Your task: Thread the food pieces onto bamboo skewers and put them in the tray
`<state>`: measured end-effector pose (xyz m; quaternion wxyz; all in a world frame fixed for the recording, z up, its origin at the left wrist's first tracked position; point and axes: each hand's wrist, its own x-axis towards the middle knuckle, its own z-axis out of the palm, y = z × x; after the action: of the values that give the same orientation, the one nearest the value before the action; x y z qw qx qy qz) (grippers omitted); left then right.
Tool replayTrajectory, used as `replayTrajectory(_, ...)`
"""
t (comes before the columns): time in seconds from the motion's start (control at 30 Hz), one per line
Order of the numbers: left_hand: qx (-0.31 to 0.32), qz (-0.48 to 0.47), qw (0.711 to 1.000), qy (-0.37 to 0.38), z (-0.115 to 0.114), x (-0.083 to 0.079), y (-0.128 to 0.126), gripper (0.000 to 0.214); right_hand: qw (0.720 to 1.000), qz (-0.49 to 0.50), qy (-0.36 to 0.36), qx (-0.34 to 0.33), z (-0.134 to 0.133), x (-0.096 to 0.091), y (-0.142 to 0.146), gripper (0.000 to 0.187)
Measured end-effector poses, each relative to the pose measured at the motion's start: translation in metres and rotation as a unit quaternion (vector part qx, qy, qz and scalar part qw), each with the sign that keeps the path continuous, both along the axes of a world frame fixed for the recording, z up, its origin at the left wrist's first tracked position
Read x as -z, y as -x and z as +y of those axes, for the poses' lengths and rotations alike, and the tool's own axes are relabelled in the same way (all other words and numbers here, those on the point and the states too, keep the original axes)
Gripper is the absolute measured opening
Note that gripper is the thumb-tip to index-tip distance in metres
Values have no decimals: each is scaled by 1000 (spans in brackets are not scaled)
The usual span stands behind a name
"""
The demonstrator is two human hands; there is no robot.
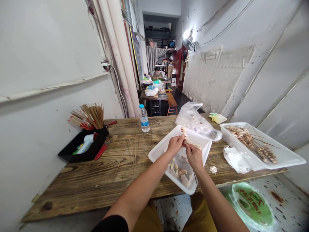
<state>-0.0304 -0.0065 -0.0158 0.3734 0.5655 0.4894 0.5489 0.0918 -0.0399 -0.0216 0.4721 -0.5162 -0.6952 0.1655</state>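
Over the white tray (156,154) in front of me, I hold a skewer threaded with pale food pieces (184,132). The fingers of my left hand (175,145) are closed round the lower pieces on it. My right hand (194,156) is closed on the stick just below, and the stick's thin end sticks out under that hand. Loose pale, wedge-like slices (177,170) lie in the tray beneath my hands. I cannot tell what food they are. To the right of the tray, a short skewer with a whitish piece (213,169) lies on the wooden table (96,183).
Bare sticks (130,151) and a water bottle (144,119) are left of the tray. A black box (79,156) holds bundled sticks (93,116). A plastic bag (198,124) lies behind; another tray (285,154) of filled skewers (251,141) is right. A person (157,74) sits far back.
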Motion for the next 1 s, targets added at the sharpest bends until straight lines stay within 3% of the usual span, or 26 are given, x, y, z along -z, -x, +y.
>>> replayTrajectory(0.23, -3, -63, 997, 53, 0, 0, 2, 53, 1000, 11, 13, 9, 0, 0, 0, 48)
replayTrajectory(0.47, 159, -145, 969, 123, -11, -9, 1, 48, 1000, 19, 3, 19, 0, -1, 0, 49)
replayTrajectory(0.8, 158, -209, 960, 100, -3, -1, 0, 51, 1000, -11, -11, 10, 6, 3, 1, 45)
replayTrajectory(1.0, 134, -149, 969, 147, -9, -10, 3, 58, 1000, 19, -3, 19, 1, -1, 1, 47)
